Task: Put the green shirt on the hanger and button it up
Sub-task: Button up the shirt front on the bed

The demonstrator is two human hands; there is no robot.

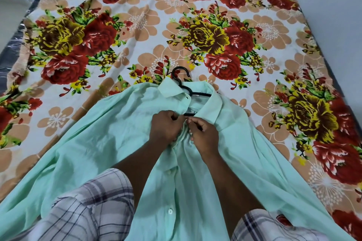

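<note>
Two hands: both meet on the chest of the green shirt (109, 133), just below the collar (170, 89), nearly touching each other.
Left hand (166, 126): fingers curled, pinching the shirt's front edge at the top of the placket.
Right hand (204, 133): fingers curled, pinching the facing edge just at 3 o'clock of the left hand (whether a button sits between the fingertips cannot be told).
Shirt position: lies flat, front up, on the bed (215, 6), with the collar at 12 o'clock and the hem at 6 o'clock across the person's lap.
Hanger (181, 76): inside the shirt, with the hook emerging from the collar at 12 o'clock of the hands; a short length of black bar shows in the neck opening, just above the fingertips.
Placket (174, 162) axis: runs 12 to 6 o'clock, straight between the two forearms toward the person.
Open fastenings: one white button (170, 211) shows on the placket at 6 o'clock of the hands, apparently unfastened.
Nearer hand: neither has the advantage, as the placket line lies midway between them.
Step in hand: judged to be fastening the topmost button; hanger insertion appears complete.
Next move: work should travel toward 6 o'clock along the placket, each hand keeping its own edge.
</note>
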